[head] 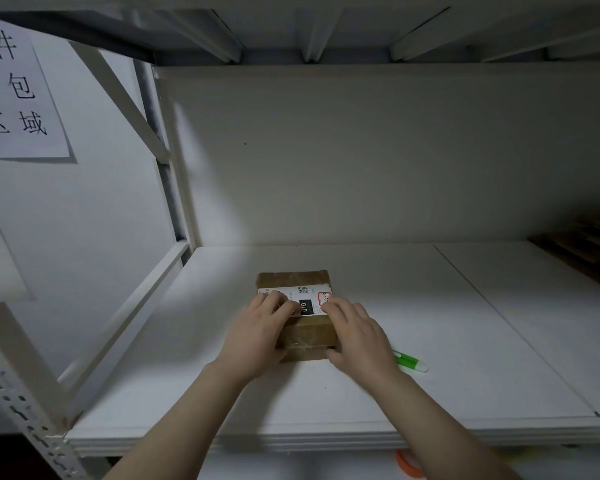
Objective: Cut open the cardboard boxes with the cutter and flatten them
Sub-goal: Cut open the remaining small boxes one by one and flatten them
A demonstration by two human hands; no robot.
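Observation:
A small brown cardboard box (307, 336), taped shut and bearing a white shipping label with a black patch, lies on the white shelf board (222, 393). My left hand (257, 332) grips its left side, fingers resting on the label. My right hand (355, 336) holds its right side, thumb at the near corner. A green and white cutter (411, 362) lies on the board just right of my right hand, partly hidden behind it, held by neither hand.
White metal shelving frames the space, with a perforated post (25, 410) at the near left. A paper sign (18, 95) hangs on the left wall. Flattened brown cardboard (589, 240) is stacked at the far right. An orange tape roll (407, 464) sits below the shelf edge.

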